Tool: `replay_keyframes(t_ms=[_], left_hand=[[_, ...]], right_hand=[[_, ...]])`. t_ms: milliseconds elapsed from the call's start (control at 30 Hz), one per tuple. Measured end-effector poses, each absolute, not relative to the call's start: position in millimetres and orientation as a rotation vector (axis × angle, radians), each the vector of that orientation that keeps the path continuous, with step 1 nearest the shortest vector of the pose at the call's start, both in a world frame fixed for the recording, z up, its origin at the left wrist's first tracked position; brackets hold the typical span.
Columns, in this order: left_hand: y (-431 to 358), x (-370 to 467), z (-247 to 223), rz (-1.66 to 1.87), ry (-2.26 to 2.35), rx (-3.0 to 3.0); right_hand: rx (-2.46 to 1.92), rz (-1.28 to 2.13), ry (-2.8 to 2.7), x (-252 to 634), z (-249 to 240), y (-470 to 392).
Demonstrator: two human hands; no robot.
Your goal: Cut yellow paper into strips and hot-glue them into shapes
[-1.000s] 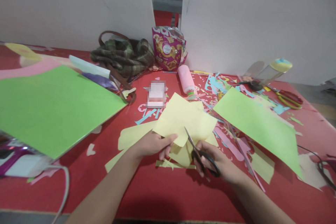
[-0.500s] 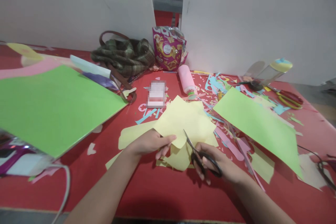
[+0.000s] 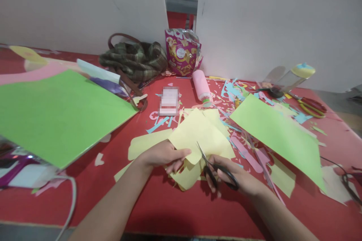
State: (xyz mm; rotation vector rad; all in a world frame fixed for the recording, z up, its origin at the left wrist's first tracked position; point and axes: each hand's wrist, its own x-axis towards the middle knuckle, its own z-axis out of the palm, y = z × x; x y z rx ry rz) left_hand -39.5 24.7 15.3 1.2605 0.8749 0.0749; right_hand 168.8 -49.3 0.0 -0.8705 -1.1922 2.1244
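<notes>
One yellow sheet (image 3: 202, 130), pinched between the thumb and curled fingers of the left hand (image 3: 162, 154), at the middle of the near part of a red table (image 3: 166, 214). Clamped in the right hand (image 3: 229, 173), well apart from the left, a pair of black-handled scissors (image 3: 208, 163), pointed far and left, with slim blades across the near right part of the sheet. Impossible to tell from this angle: any bite of the blades into the paper. Just nearer, between the hands, a rounded yellow piece (image 3: 185, 179), loose or attached not being clear. To the left, partly behind the left forearm, more yellow paper (image 3: 148, 145).

On the left side of the table, a large green sheet (image 3: 68, 120), with a white cable (image 3: 74, 192) curving off the near edge. On the right, a second green sheet (image 3: 277, 135), near a pink strip (image 3: 246, 152). Farther right, a tool with red and yellow handles (image 3: 316, 104). Toward the far side, blue scraps (image 3: 232, 89), a pink bottle (image 3: 201, 84) on its side, an upright purple snack pouch (image 3: 182, 52) and, left of the pouch, a plaid bag (image 3: 135, 60).
</notes>
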Motion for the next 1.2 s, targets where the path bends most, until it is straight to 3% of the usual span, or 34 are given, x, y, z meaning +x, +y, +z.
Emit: replay_keyframes(t_ms=[1200], left_hand=[[30.4,-47.3,6.8,0.092,0.738,1.207]], right_hand=[[-0.947,2.156,-1.204,167.8,-0.2,-47.7]])
